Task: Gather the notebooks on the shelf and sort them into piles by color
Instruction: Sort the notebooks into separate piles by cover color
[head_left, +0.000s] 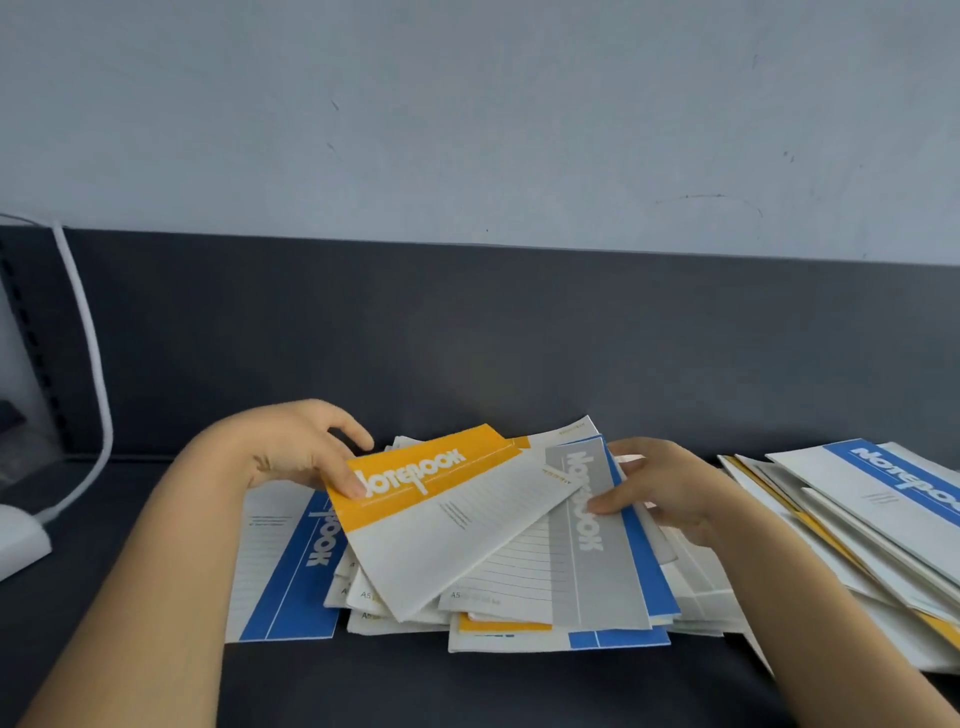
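While the yellow notebook (447, 525) is being pinched at its corner by the left hand (301, 447), the grey notebook (602, 582) is being pinched by the right hand (670, 488), both over the mixed pile (519, 638).

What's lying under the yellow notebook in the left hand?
Under the yellow notebook, a grey notebook pokes out to the right, held by the right hand; white corners of several more show below. Their cover colours are covered, so I cannot tell them.
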